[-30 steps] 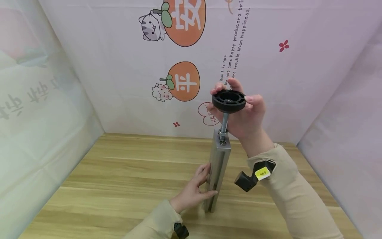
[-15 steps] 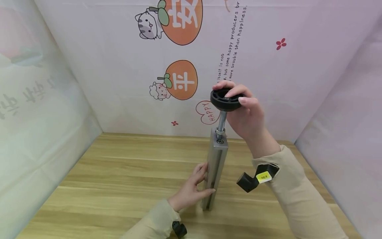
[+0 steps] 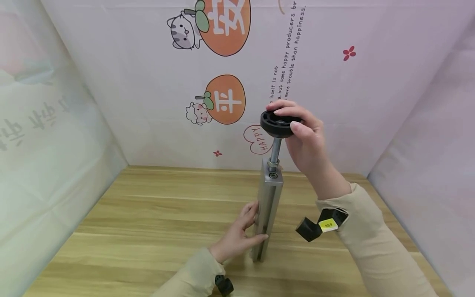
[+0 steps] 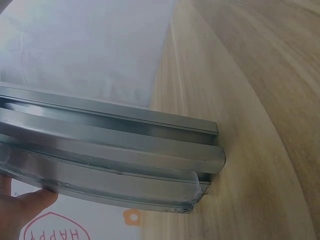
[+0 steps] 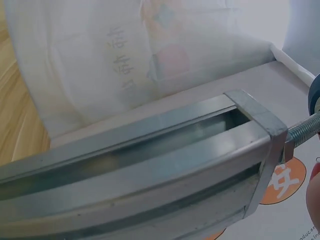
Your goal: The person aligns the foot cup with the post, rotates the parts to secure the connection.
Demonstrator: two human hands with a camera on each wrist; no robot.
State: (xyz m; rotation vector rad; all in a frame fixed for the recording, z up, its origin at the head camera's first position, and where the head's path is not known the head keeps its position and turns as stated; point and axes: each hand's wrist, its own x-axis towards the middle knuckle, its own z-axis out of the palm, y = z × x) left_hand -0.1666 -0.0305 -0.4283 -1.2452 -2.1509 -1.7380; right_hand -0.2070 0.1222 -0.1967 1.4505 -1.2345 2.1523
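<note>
A silver aluminium profile [image 3: 265, 210] with slotted sides stands upright on the wooden table. From its end plate [image 3: 273, 176] rises a threaded rod [image 3: 276, 149] with a hex nut [image 3: 273, 163] at its base. On top of the rod sits a round black levelling foot [image 3: 277, 128]. My right hand [image 3: 306, 138] grips this foot by its rim, fingers bent over the top and thumb at the near side. Lower down, my left hand [image 3: 237, 237] holds the profile between thumb and fingers. In the left wrist view the lower end of the profile [image 4: 150, 150] meets the tabletop.
The wooden tabletop [image 3: 148, 214] spreads around the profile. Behind it hangs a white printed cloth [image 3: 148, 103], and further cloth walls [image 3: 55, 165] close in the left and right sides. Black wrist cameras [image 3: 309, 229] are strapped over both sleeves.
My right hand has turned around the levelling foot; its fingers went from spread around the rim to bent over the top. My left hand keeps its hold on the profile.
</note>
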